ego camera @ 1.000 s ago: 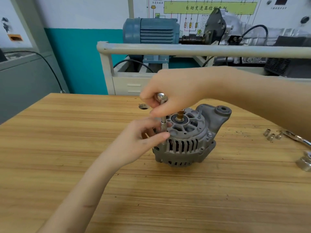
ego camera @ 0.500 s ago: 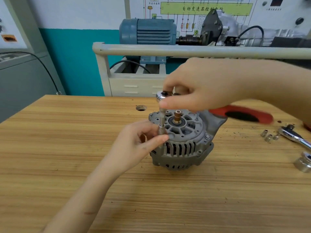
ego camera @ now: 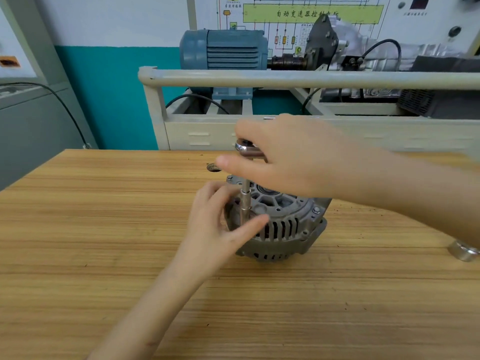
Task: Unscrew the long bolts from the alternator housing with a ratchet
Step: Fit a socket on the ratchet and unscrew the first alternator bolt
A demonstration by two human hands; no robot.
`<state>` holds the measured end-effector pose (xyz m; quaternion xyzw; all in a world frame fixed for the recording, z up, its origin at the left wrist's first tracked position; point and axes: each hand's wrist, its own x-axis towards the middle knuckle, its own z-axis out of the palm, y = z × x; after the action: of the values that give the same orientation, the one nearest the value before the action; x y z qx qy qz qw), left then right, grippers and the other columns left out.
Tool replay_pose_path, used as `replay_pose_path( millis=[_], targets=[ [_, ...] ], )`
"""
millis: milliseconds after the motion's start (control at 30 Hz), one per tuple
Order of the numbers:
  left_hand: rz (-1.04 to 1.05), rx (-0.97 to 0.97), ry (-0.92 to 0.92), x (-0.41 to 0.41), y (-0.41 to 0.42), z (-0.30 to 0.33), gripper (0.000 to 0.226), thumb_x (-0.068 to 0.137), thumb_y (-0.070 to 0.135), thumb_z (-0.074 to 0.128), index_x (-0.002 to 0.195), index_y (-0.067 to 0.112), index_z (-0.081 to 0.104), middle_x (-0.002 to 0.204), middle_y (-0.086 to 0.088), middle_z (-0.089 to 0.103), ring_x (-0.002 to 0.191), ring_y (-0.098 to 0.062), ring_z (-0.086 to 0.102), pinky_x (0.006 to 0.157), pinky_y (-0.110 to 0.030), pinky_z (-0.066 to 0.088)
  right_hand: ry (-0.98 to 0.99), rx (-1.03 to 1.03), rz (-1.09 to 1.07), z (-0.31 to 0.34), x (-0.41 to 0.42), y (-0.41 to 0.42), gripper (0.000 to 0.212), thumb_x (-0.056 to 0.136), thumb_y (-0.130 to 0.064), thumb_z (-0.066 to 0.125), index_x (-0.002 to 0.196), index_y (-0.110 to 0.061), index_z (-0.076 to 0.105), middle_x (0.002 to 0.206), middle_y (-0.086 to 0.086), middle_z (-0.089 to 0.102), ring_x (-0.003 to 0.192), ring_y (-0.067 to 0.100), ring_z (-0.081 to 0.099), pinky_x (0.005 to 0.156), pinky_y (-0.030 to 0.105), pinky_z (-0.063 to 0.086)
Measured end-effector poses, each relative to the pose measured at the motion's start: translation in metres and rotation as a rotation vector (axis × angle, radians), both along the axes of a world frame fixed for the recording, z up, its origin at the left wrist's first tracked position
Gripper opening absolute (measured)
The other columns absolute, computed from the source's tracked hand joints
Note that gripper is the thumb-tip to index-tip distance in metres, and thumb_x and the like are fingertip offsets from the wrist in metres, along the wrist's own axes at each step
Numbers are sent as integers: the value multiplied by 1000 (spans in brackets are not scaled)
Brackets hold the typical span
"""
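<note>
Alternator housing (ego camera: 283,224) standing on a wooden workbench (ego camera: 104,242), pulley end upward, with its slotted vents facing the viewer and a hex bolt head (ego camera: 316,210) visible on the right rim; a ratchet (ego camera: 246,148) held above the left part of the housing, its chrome head level, with a slim extension bar and socket (ego camera: 245,201) running straight down from the head to the housing rim; right hand (ego camera: 293,157) reaching in from the right, fingers curled over the ratchet head and hiding the handle, thumb extended to the left beneath the head; left hand (ego camera: 218,222) coming up from below, fingers curved round the socket and the near left side of the housing, thumb lying across the vents just right of the socket, so that the hand steadies the bar; whether the socket sits on a bolt cannot be told, since the fingers cover that point; a short metal cylinder (ego camera: 463,252) resting on the bench at the far right edge, well apart from the housing; a round hole (ego camera: 213,167) in the benchtop behind the housing; behind the bench, a pale frame with a horizontal rail (ego camera: 311,79), a blue electric motor (ego camera: 226,50) and a wiring diagram panel (ego camera: 311,14)
</note>
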<state>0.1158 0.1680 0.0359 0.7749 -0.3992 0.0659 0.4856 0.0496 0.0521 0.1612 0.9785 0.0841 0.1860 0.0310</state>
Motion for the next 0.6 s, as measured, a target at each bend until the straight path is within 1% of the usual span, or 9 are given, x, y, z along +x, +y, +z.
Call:
replay_pose_path(
  millis=[33, 100, 200, 233, 267, 333, 400, 500, 600],
  targets=[
    [24, 65, -27, -2, -3, -4, 66, 61, 68, 56, 116, 31, 49, 120, 13, 42, 110, 1, 35, 91, -6, 28, -48, -40, -1, -2, 1, 0, 40, 86, -60, 27, 62, -29, 24, 57, -11, 36, 48, -2, 31, 44, 20, 16],
    [20, 137, -89, -5, -11, -11, 91, 60, 71, 54, 137, 26, 34, 142, 10, 26, 131, -5, 18, 109, -23, 20, -86, -66, 16, -3, 1, -2, 41, 88, -59, 31, 62, -28, 24, 55, -12, 33, 47, -2, 29, 44, 21, 14],
    [-39, 63, -119, -6, -18, -14, 85, 67, 60, 67, 136, 20, 40, 147, -2, 29, 139, -20, 19, 112, -49, 21, -117, -27, 54, -6, 1, -7, 37, 85, -58, 35, 70, -25, 39, 50, -13, 30, 44, 1, 40, 38, 19, 26],
    [-48, 29, -109, -5, -18, -14, 79, 67, 54, 70, 133, 19, 43, 146, -3, 32, 139, -23, 21, 110, -53, 24, -128, 7, 62, -7, 2, -9, 37, 82, -58, 34, 73, -24, 44, 49, -13, 30, 51, -10, 45, 47, 12, 37],
    [-52, -2, -101, -5, -18, -15, 74, 66, 50, 71, 129, 21, 46, 144, -3, 35, 138, -25, 24, 108, -54, 26, -137, 37, 76, -8, 2, -12, 38, 80, -57, 36, 75, -23, 50, 48, -14, 30, 58, -24, 39, 61, -2, 32],
    [-52, -49, -109, -4, -17, -16, 67, 64, 47, 74, 122, 27, 47, 140, 5, 39, 137, -25, 27, 108, -54, 27, -138, 84, 126, -9, 3, -17, 36, 83, -52, 46, 77, -19, 60, 48, -15, 32, 61, -32, 32, 70, -9, 21],
    [-50, -64, -90, -5, -17, -16, 63, 63, 47, 76, 116, 33, 47, 136, 16, 36, 138, -22, 26, 111, -49, 25, -144, 135, 196, -9, 4, -22, 31, 85, -44, 54, 78, -15, 63, 48, -15, 34, 63, -28, 37, 70, -7, 25],
    [-68, -48, -24, -1, -15, -16, 61, 59, 52, 77, 112, 40, 48, 135, 23, 34, 140, -12, 20, 113, -35, 20, -146, 260, 322, -11, 15, -27, 28, 85, -33, 61, 71, -8, 61, 51, -11, 42, 58, -8, 46, 59, 7, 36],
    [-116, -31, 42, 6, -11, -13, 60, 57, 55, 74, 110, 46, 48, 134, 37, 31, 138, 1, 16, 109, -18, 17, -150, 342, 469, -16, 30, -26, 24, 85, -18, 58, 65, -12, 47, 53, -16, 32, 47, -2, 32, 49, 16, 27]
  ],
)
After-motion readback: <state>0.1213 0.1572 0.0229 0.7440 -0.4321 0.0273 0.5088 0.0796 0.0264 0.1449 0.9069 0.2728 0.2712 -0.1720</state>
